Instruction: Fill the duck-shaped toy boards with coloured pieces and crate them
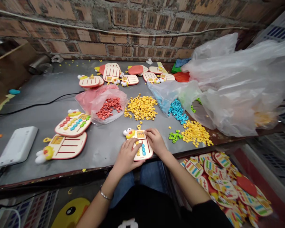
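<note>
A chicken-shaped abacus toy board (140,142) lies at the table's near edge, with a few blue and yellow beads on its rails. My left hand (127,155) rests on the board's left side, fingers curled over it. My right hand (156,141) presses on the board's right upper edge, fingers bent, pinching at a rail. Piles of loose beads lie just beyond: yellow beads (141,107), red beads (109,108) in a pink bag, blue beads (177,110), green beads (175,136) and a second yellow pile (196,133).
Two more toy boards (66,137) lie to the left, several others at the back (114,75). A white device (17,145) with a cable sits far left. Large plastic bags (235,82) fill the right. A bin of finished boards (225,183) stands below the grey table (99,148).
</note>
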`<state>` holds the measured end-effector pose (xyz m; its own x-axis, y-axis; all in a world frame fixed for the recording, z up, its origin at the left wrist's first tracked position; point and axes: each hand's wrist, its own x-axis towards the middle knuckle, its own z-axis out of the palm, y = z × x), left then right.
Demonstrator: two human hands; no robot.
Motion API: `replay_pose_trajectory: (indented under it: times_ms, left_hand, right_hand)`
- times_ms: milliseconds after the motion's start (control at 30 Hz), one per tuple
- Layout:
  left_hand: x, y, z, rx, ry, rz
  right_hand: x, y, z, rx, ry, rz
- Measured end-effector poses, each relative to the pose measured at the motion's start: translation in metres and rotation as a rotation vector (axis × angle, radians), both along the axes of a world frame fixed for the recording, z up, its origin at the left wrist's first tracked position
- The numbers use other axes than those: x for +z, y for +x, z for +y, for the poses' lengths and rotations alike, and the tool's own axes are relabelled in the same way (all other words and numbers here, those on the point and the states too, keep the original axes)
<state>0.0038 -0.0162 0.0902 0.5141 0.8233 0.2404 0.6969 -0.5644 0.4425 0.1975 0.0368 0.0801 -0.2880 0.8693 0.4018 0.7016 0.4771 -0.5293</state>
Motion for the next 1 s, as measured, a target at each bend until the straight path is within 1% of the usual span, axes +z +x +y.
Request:
replay_pose_trajectory:
  times_ms: [167,300,400,500,567,633,700,733,767,800,900,933,1000]
  left_hand:
    - [-0.001,0.0,0.0,0.006,0.009,-0.002]
    - [0.0,0.001,-0.001,0.004,-0.001,0.001]
    - [0.0,0.001,-0.001,0.014,-0.021,-0.004]
    - [-0.001,0.001,-0.001,0.021,-0.032,-0.023]
    - [-0.002,0.001,-0.001,0.028,-0.031,-0.031]
    - [-0.003,0.002,-0.001,0.04,-0.025,-0.033]
    - [-0.003,0.002,-0.002,0.043,-0.016,-0.022]
    - [-0.003,0.002,-0.001,0.039,-0.012,-0.013]
    - [-0.002,0.002,-0.001,0.034,-0.007,-0.002]
    - [-0.002,0.002,-0.001,0.029,-0.002,0.006]
    - [-0.001,0.002,-0.001,0.022,0.013,0.011]
    - [-0.001,0.002,0.0,0.022,0.018,0.009]
    - [-0.001,0.003,0.0,0.022,0.022,0.006]
  right_hand:
    - [-0.004,0.0,-0.006,0.018,-0.012,0.009]
    - [0.002,0.002,-0.016,-0.006,-0.029,0.047]
    - [0.007,0.002,-0.019,0.019,-0.103,0.137]
    - [0.008,-0.002,-0.014,0.053,-0.206,0.256]
    - [0.009,-0.004,-0.009,0.093,-0.276,0.314]
    - [0.013,-0.002,-0.006,0.163,-0.331,0.332]
    - [0.02,0.007,-0.008,0.245,-0.37,0.317]
    - [0.023,0.013,-0.01,0.259,-0.373,0.31]
    - [0.026,0.022,-0.013,0.233,-0.353,0.305]
    - [0.028,0.032,-0.017,0.162,-0.31,0.288]
    - [0.025,0.065,-0.027,-0.146,-0.107,0.108]
    - [0.021,0.076,-0.029,-0.21,-0.058,0.02]
    - [0.011,0.095,-0.03,-0.246,-0.016,-0.117]
